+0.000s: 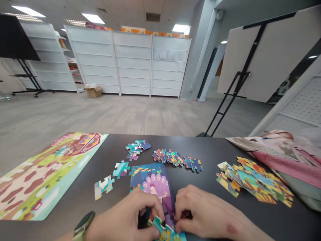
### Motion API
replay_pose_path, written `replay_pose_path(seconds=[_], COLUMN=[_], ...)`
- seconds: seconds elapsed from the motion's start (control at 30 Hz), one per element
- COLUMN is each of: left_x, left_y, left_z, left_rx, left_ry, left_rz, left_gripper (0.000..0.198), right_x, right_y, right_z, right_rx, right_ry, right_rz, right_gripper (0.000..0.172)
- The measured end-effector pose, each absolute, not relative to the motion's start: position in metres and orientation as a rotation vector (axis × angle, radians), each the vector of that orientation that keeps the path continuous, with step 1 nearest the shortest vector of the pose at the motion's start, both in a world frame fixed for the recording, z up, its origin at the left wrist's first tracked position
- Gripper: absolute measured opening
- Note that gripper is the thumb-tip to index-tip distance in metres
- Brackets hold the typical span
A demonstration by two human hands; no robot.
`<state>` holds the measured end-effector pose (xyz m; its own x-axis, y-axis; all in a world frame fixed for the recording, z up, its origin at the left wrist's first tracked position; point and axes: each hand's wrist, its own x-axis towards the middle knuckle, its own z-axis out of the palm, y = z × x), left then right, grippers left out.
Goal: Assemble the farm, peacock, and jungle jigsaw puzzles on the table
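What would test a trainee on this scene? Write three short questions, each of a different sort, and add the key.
1. Multiple choice: the left hand grips a) a pen, b) a puzzle piece, c) a cup.
2. True or false: the yellow pile and the pink fabric both lie to the right of the peacock.
3. Fill in: the watch is on the ____ wrist.

Key:
1. b
2. True
3. left
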<state>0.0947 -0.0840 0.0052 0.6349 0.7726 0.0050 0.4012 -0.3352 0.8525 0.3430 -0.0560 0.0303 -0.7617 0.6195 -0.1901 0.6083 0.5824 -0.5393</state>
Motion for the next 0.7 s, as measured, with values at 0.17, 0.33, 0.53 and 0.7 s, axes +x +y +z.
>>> replay_pose_path(seconds=[0.17, 0.33, 0.53, 0.7], left_x=[0.100, 0.104, 0.099, 0.110], left_y=[-0.084, -0.086, -0.084, -0.103], left_z=[0.002, -0.002, -0.001, 0.004], left_rx=[1.813, 1.709, 1.742, 1.702], left_ry=[0.914, 0.863, 0.882, 0.960], left_rz=[0.532, 0.541, 0.571, 0.600], left_gripper=[0.018, 0.020, 0.019, 0.016], right_x=[0.341, 0.342, 0.348, 0.351], right_y=[-0.054, -0.053, -0.058, -0.099], right_z=[0.028, 0.024, 0.044, 0.055], right_rx=[-0.969, -0.901, -0.970, -1.262], right_ry=[-2.795, -2.808, -2.715, -2.372], right_rz=[0.917, 0.898, 0.918, 1.064], right_gripper=[0.003, 0.011, 0.017, 0.029])
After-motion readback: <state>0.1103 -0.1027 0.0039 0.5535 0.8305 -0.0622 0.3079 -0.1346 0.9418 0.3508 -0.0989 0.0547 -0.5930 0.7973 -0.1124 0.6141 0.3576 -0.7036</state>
